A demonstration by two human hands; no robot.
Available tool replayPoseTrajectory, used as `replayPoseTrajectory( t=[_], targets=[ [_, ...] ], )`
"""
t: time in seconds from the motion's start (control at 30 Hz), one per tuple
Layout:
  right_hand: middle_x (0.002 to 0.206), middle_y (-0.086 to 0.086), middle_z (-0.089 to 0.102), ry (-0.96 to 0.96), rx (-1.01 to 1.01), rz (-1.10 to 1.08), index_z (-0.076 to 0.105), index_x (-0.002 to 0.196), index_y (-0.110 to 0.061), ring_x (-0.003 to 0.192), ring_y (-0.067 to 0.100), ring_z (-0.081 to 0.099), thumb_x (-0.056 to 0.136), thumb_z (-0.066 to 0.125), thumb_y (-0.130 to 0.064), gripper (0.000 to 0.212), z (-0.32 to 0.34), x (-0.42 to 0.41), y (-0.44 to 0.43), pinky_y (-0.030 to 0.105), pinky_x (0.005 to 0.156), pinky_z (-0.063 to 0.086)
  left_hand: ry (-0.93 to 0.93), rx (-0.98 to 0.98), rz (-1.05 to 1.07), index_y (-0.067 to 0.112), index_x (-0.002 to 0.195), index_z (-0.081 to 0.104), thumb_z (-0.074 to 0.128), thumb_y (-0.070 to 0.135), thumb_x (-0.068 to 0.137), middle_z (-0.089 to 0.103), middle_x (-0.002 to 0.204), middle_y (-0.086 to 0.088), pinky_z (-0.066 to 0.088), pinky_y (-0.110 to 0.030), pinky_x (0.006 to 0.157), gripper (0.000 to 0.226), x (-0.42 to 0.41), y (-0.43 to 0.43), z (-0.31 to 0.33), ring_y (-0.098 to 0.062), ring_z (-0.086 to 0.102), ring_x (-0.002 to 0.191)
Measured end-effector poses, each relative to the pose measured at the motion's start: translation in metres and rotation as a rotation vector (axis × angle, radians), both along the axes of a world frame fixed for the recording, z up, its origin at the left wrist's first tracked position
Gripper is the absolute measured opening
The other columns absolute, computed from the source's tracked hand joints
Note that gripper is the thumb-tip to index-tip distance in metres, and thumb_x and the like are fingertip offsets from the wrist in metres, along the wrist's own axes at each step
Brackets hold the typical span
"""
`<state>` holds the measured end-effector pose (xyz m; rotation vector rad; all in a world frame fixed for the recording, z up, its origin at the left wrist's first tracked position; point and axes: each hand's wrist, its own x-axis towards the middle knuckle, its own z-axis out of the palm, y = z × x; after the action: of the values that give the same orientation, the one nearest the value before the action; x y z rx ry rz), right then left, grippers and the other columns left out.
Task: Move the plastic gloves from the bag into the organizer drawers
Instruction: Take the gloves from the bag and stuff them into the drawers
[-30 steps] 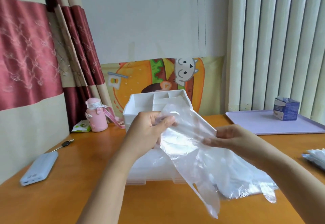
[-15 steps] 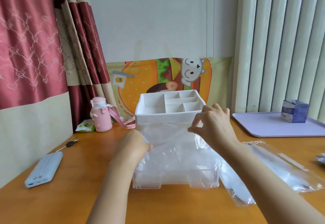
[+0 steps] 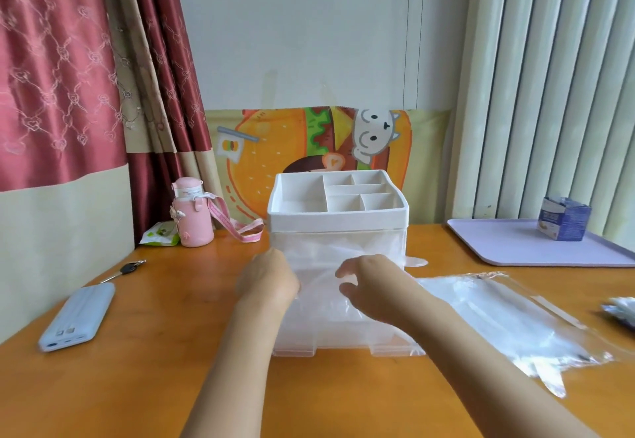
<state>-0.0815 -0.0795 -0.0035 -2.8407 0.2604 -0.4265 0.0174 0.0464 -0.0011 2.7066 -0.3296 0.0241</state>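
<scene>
Crinkly clear plastic gloves (image 3: 326, 303) fill the transparent drawer (image 3: 343, 345) of the white organizer (image 3: 338, 219). Left hand (image 3: 269, 283) and right hand (image 3: 372, 288) curl onto them, grip unclear. A flat filmy bag (image 3: 515, 317) lies to the right on the tabletop (image 3: 171, 386).

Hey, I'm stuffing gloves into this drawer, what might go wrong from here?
The thin gloves between your left hand and right hand look puffed up in the pulled-out drawer, so they may snag when it slides shut. The bag to the right has glove tips sticking out; an arm sweep might drag it.
</scene>
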Motion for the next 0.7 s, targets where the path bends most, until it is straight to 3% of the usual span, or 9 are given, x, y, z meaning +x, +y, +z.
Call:
replayPoseTrajectory(
  t=[0.03,0.1,0.23,0.33,0.43,0.6,0.7],
  targets=[
    [0.127,0.001,0.060,0.049,-0.016,0.031,0.061,0.125,-0.019,0.118,0.018,0.051,0.092,0.052,-0.011,0.035,-0.001,0.003,-0.001,0.025,0.092,0.041,0.013,-0.012,0.002,0.011,0.104,0.064,0.068,0.019,0.081,0.068,0.103,-0.007,0.053,-0.030,0.070,0.024,0.000,0.002,0.000,-0.027,0.067,0.094],
    [0.131,0.000,0.057,0.077,-0.092,0.065,0.056,0.132,-0.021,0.125,0.019,0.047,0.089,0.059,-0.009,0.044,0.000,0.009,-0.002,0.026,0.100,0.037,0.026,-0.027,0.009,0.011,0.102,0.065,0.070,0.022,0.079,0.067,0.101,-0.008,0.049,-0.028,0.064,0.026,0.001,0.007,0.001,-0.027,0.067,0.091],
    [0.114,0.005,0.065,0.016,-0.298,0.067,0.060,0.127,-0.018,0.114,0.024,0.051,0.089,0.058,-0.004,0.041,-0.005,0.011,0.005,0.025,0.086,0.038,0.017,-0.025,0.005,0.011,0.100,0.064,0.072,0.028,0.080,0.066,0.098,-0.008,0.045,-0.027,0.061,0.028,0.000,0.011,0.002,-0.025,0.066,0.090],
    [0.117,0.007,0.063,0.100,-0.137,0.093,0.058,0.129,-0.019,0.117,0.023,0.050,0.088,0.064,-0.016,0.042,-0.010,0.008,0.004,0.026,0.086,0.038,-0.007,-0.006,-0.003,0.012,0.101,0.062,0.074,0.031,0.080,0.067,0.100,-0.007,0.046,-0.027,0.062,0.032,-0.003,0.009,0.003,-0.026,0.066,0.090],
    [0.128,0.001,0.058,0.264,-0.022,0.117,0.060,0.127,-0.020,0.119,0.021,0.051,0.090,0.062,-0.029,0.037,-0.010,0.010,-0.001,0.028,0.095,0.039,-0.052,0.033,-0.013,0.011,0.104,0.062,0.072,0.027,0.083,0.066,0.102,-0.007,0.043,-0.028,0.061,0.028,-0.006,0.006,0.002,-0.026,0.065,0.093],
    [0.124,0.000,0.062,0.421,0.016,0.100,0.067,0.117,-0.015,0.115,0.022,0.054,0.093,0.058,-0.033,0.032,-0.003,0.019,-0.003,0.036,0.100,0.043,-0.315,-0.084,-0.050,0.009,0.107,0.066,0.066,0.016,0.087,0.064,0.114,-0.008,0.047,-0.032,0.076,0.021,-0.016,0.000,0.012,-0.027,0.060,0.105],
    [0.121,0.005,0.064,0.414,-0.002,0.070,0.067,0.115,-0.010,0.111,0.024,0.057,0.094,0.054,-0.026,0.029,-0.002,0.023,-0.002,0.037,0.097,0.046,-0.299,-0.144,-0.213,0.006,0.085,0.072,0.062,0.010,0.084,0.069,0.091,-0.014,0.051,-0.036,0.069,0.010,-0.023,-0.006,0.014,-0.033,0.064,0.087]
  ],
)
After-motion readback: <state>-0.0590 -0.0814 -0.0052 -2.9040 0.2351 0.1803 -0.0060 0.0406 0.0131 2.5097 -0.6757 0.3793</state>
